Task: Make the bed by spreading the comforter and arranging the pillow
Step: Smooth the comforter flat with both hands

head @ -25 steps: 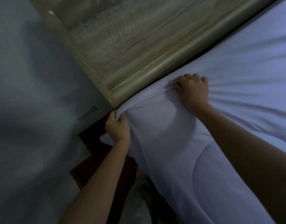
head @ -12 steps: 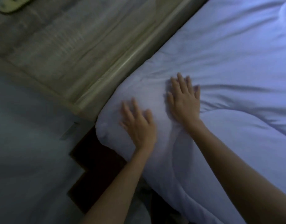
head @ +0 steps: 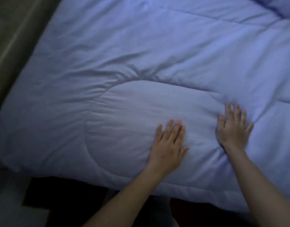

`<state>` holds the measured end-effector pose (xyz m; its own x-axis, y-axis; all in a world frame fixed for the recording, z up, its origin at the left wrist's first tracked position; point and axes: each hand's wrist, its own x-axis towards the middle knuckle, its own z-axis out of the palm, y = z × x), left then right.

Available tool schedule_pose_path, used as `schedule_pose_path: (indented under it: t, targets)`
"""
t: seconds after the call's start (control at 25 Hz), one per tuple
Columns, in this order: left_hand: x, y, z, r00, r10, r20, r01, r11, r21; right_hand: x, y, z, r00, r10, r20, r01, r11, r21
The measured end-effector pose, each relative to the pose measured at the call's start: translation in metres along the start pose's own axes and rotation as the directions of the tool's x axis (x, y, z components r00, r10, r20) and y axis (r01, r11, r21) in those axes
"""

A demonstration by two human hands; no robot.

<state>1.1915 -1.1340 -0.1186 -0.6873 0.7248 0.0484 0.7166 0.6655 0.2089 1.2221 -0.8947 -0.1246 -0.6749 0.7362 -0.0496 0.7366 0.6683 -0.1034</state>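
A pale blue quilted comforter (head: 141, 66) covers the bed and fills most of the view, its corner at the lower left and its edge hanging over the near side. My left hand (head: 168, 145) lies flat on it with fingers spread, near the bed's near edge. My right hand (head: 232, 128) also rests flat and open on the comforter, a little farther right, beside a bunched fold. Neither hand holds any fabric. A rounded pale shape, perhaps the pillow (head: 285, 5), shows at the top right corner.
The wooden headboard (head: 11, 38) runs along the left edge of the view. Dark floor (head: 72, 202) shows below the bed's near edge, with a pale wall or surface (head: 8, 202) at the lower left.
My hands let go of the comforter's corner, flattened out, and slid right along the near edge away from the headboard. The view has swung right over the bed.
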Motion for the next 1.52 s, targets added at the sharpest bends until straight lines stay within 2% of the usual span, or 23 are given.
schedule_pose_path:
  t: [0.08,0.16,0.28,0.4,0.44,0.48,0.52,0.56,0.6,0.64,0.68,0.72,0.8,0.84,0.92,0.96,1.08,1.16,1.2,1.28,1.36,1.44,1.52]
  targets:
    - [0.004,0.054,0.014,0.967,0.241,0.080,-0.244,0.969,0.027,-0.006,0.063,-0.007,0.998,0.066,-0.001,-0.066,0.998,-0.013]
    - [0.013,0.063,0.024,0.939,0.329,0.096,-0.336,0.940,0.062,-0.018,0.121,-0.011,0.991,0.135,-0.001,-0.135,0.991,-0.006]
    - [0.020,0.003,0.015,0.999,-0.036,0.007,0.035,0.995,0.092,-0.031,0.193,-0.025,0.962,0.274,0.004,-0.274,0.961,0.015]
    - [0.004,-0.087,-0.004,0.915,-0.402,-0.033,0.402,0.900,0.167,-0.030,0.192,-0.034,0.727,0.687,0.000,-0.669,0.708,0.226]
    - [-0.002,-0.109,-0.010,0.866,-0.499,-0.020,0.496,0.853,0.160,-0.034,0.166,-0.035,0.751,0.660,0.001,-0.631,0.718,0.294]
    - [-0.007,-0.125,-0.015,0.797,-0.604,-0.018,0.600,0.788,0.142,-0.045,0.131,-0.030,0.855,0.517,-0.044,-0.477,0.816,0.327]
    - [-0.007,-0.132,-0.019,0.706,-0.708,-0.018,0.705,0.700,0.112,-0.064,0.093,-0.021,0.964,0.254,-0.074,-0.219,0.923,0.315]
    - [-0.005,-0.130,-0.022,0.615,-0.788,-0.029,0.788,0.611,0.077,-0.088,0.052,-0.008,0.995,-0.076,-0.057,0.088,0.966,0.242]
    - [0.003,-0.120,-0.022,0.552,-0.833,-0.048,0.834,0.550,0.043,-0.113,0.021,-0.001,0.934,-0.358,-0.010,0.355,0.922,0.153]
    - [0.013,-0.102,-0.021,0.540,-0.838,-0.074,0.841,0.541,0.014,-0.125,0.004,0.002,0.849,-0.526,0.040,0.521,0.848,0.098]
    - [0.026,-0.079,-0.018,0.596,-0.797,-0.096,0.801,0.599,-0.001,-0.121,0.004,0.004,0.794,-0.604,0.070,0.598,0.796,0.092]
    - [0.039,-0.049,-0.012,0.710,-0.697,-0.103,0.700,0.714,-0.003,-0.108,0.018,0.006,0.789,-0.613,0.048,0.606,0.789,0.102]
    - [0.060,0.020,0.009,0.949,-0.307,-0.070,0.309,0.951,0.018,-0.082,0.071,0.000,0.872,-0.489,0.020,0.488,0.872,0.042]
    - [0.070,0.057,0.019,0.997,-0.070,-0.029,0.071,0.997,0.017,-0.071,0.104,-0.005,0.925,-0.380,0.024,0.379,0.925,0.016]
    - [0.090,0.117,0.032,0.951,0.299,0.078,-0.300,0.954,0.004,-0.053,0.185,-0.013,0.986,-0.146,0.079,0.151,0.987,-0.057]
    - [0.102,0.132,0.033,0.922,0.368,0.116,-0.369,0.929,-0.019,-0.048,0.223,-0.018,0.990,-0.046,0.131,0.057,0.995,-0.086]
    - [0.142,0.111,0.033,0.968,0.190,0.163,-0.180,0.981,-0.073,-0.023,0.307,-0.044,0.917,0.315,0.245,-0.291,0.948,-0.129]
    - [0.163,0.066,0.031,0.992,0.005,0.123,0.001,0.999,-0.047,0.007,0.305,-0.067,0.774,0.589,0.231,-0.582,0.806,-0.103]
    - [0.169,0.041,0.026,0.992,-0.082,0.100,0.086,0.996,-0.036,0.024,0.284,-0.074,0.744,0.635,0.208,-0.635,0.769,-0.075]
    - [0.172,-0.004,0.015,0.969,-0.239,0.065,0.241,0.970,-0.025,0.049,0.214,-0.070,0.857,0.504,0.106,-0.512,0.856,0.072]
    - [0.159,-0.038,0.006,0.920,-0.390,0.035,0.390,0.921,0.006,0.061,0.123,-0.055,0.995,0.086,0.051,-0.094,0.981,0.170]
    - [0.133,-0.066,0.006,0.852,-0.523,-0.005,0.522,0.850,0.071,0.061,0.037,-0.038,0.918,-0.357,0.173,0.332,0.930,0.159]
    - [0.106,-0.083,0.006,0.772,-0.633,-0.048,0.634,0.765,0.114,0.058,-0.008,-0.028,0.751,-0.580,0.316,0.572,0.810,0.127]
